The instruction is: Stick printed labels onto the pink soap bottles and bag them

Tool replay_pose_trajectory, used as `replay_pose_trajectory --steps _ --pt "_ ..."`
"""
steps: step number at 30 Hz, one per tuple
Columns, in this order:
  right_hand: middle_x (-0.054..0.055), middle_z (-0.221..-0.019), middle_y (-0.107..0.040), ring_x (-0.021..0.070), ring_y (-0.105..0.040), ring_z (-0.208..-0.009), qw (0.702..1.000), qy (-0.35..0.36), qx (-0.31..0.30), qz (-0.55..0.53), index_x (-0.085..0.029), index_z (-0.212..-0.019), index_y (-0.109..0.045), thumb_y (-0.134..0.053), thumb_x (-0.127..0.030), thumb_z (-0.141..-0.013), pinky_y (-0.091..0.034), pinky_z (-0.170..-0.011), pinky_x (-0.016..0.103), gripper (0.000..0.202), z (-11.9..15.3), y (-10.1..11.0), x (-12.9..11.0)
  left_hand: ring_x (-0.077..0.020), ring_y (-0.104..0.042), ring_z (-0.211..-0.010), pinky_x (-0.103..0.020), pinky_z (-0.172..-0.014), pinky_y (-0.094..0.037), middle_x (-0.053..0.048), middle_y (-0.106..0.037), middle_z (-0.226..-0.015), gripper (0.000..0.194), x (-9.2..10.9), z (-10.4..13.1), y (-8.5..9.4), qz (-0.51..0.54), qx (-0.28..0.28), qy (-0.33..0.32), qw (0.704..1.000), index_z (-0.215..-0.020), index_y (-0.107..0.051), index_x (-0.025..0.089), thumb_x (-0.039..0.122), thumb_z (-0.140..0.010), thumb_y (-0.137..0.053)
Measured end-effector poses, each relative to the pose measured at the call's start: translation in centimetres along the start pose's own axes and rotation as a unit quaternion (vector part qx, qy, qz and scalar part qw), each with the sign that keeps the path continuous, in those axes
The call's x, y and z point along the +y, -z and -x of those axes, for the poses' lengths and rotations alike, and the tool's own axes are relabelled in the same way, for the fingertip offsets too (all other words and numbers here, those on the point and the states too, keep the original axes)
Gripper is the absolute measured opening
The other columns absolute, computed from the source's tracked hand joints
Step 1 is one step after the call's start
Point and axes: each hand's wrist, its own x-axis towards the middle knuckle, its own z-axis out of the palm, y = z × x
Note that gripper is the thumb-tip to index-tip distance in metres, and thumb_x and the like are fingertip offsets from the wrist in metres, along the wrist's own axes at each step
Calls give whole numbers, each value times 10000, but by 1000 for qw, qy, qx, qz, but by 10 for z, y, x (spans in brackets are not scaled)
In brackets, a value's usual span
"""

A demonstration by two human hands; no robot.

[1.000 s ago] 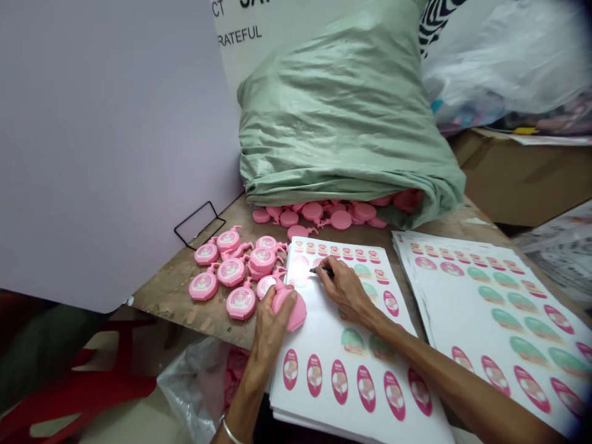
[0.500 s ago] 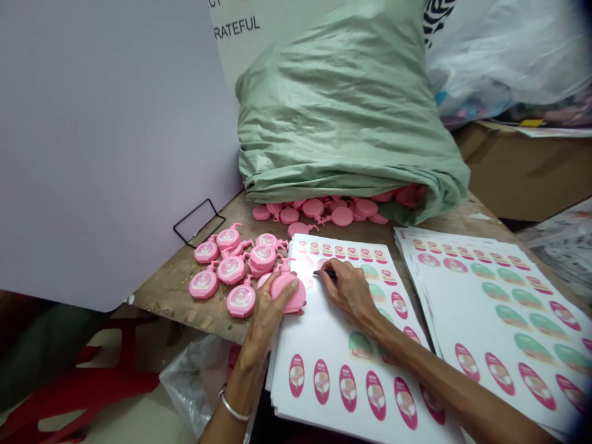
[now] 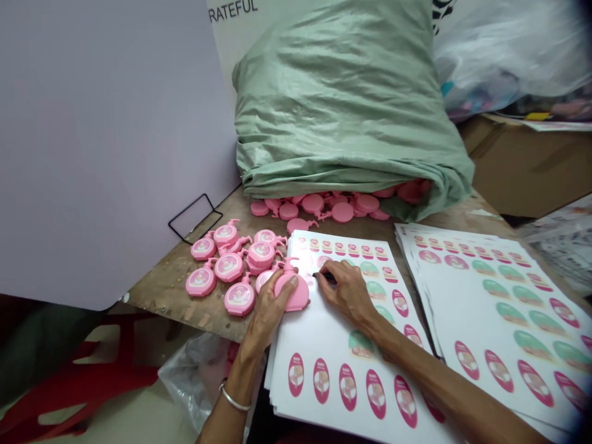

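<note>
My left hand [image 3: 269,308] is closed around a pink toy pump bottle [image 3: 292,292], its plain side facing up, over the left edge of a sticker sheet. My right hand [image 3: 346,290] rests on that sticker sheet [image 3: 324,333], its fingers closed on a small dark tool [image 3: 317,275] whose exact kind I cannot make out. The tool's tip is at the paper near the upper stickers, just right of the bottle. Left of my hands, several pink pump bottles with round labels [image 3: 229,266] lie grouped on the wooden table [image 3: 185,311].
A green sack [image 3: 346,111] lies across the back of the table, with unlabelled pink bottles [image 3: 342,212] at its mouth. Another stack of sticker sheets [image 3: 472,308] is on the right. A pale panel [image 3: 106,148] and a black wire stand [image 3: 197,219] are at the left.
The pink bottle in my left hand has shifted slightly right and its pump shows more clearly. My right hand stays in nearly the same spot. The whole view has shifted a little.
</note>
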Motion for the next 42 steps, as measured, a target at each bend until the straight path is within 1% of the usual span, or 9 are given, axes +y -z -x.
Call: replay_pose_trajectory --steps 4,10,16,20,25,32,35,37,42 --pt "18 -763 -656 194 -530 -752 1000 -6 7 -3 -203 -784 -558 -590 -291 -855 -292 -710 318 118 0 -1 -1 -273 -634 -1078 -361 -853 -569 -98 -686 -1160 453 -4 0 1 -7 12 -21 1000 -1138 -679 204 421 -743 -731" --pt "48 -776 -657 206 -514 -765 991 62 57 104 -193 -823 -573 -511 -302 -926 -273 -757 359 162 5 0 -5 -272 -629 -1089 -370 -884 -558 -96 -684 -1156 469 -8 0 2 -1 10 -30 999 -1160 -673 198 442 -761 -710" --pt "52 -766 -650 211 -505 -764 988 41 50 139 -191 -843 -570 -490 -291 -932 -255 -731 353 155 5 -2 -6 -274 -635 -1081 -360 -886 -554 -99 -674 -1181 483 -6 1 6 -1 -10 -29 1000 -1171 -671 203 459 -764 -709" --pt "45 -779 -662 201 -521 -761 995 51 38 83 -186 -816 -573 -551 -364 -912 -277 -742 348 203 4 -3 -6 -286 -620 -1114 -346 -881 -551 -95 -640 -1248 499 -8 0 8 -12 -1 -21 1000 -1185 -664 213 454 -752 -722" --pt "42 -751 -653 191 -536 -742 995 63 74 -8 -190 -789 -568 -592 -349 -880 -338 -754 349 184 3 -3 -6 -297 -610 -1132 -351 -899 -546 -103 -659 -1203 515 -14 -2 9 0 11 -25 1000 -1185 -659 192 454 -747 -727" --pt "-11 -663 -553 138 -485 -612 959 -104 54 -256 -205 -721 -525 -653 -472 -796 -382 -580 273 305 -5 4 -5 -275 -649 -1031 -361 -865 -565 -117 -667 -1143 576 -16 -2 4 46 9 -20 999 -1204 -634 168 477 -730 -741" --pt "-32 -617 -520 115 -440 -564 935 -147 67 -316 -199 -705 -538 -659 -515 -780 -355 -540 260 347 -12 17 -4 -261 -646 -1026 -332 -834 -580 -107 -666 -1127 542 -7 2 2 52 9 -37 998 -1160 -649 176 463 -714 -761" --pt "-15 -658 -586 122 -484 -595 929 -143 57 -336 -193 -740 -609 -665 -515 -778 -380 -561 262 329 -15 31 -6 -246 -663 -976 -315 -773 -599 -96 -666 -1097 533 4 8 1 76 -4 -40 996 -1158 -639 180 484 -731 -742" --pt "30 -925 -746 191 -653 -826 934 -91 -40 -344 -230 -901 -754 -658 -464 -813 -490 -718 288 267 -8 70 -33 -222 -695 -839 -317 -630 -621 -121 -656 -1098 551 28 22 -9 171 -41 26 984 -1200 -593 155 581 -851 -561"
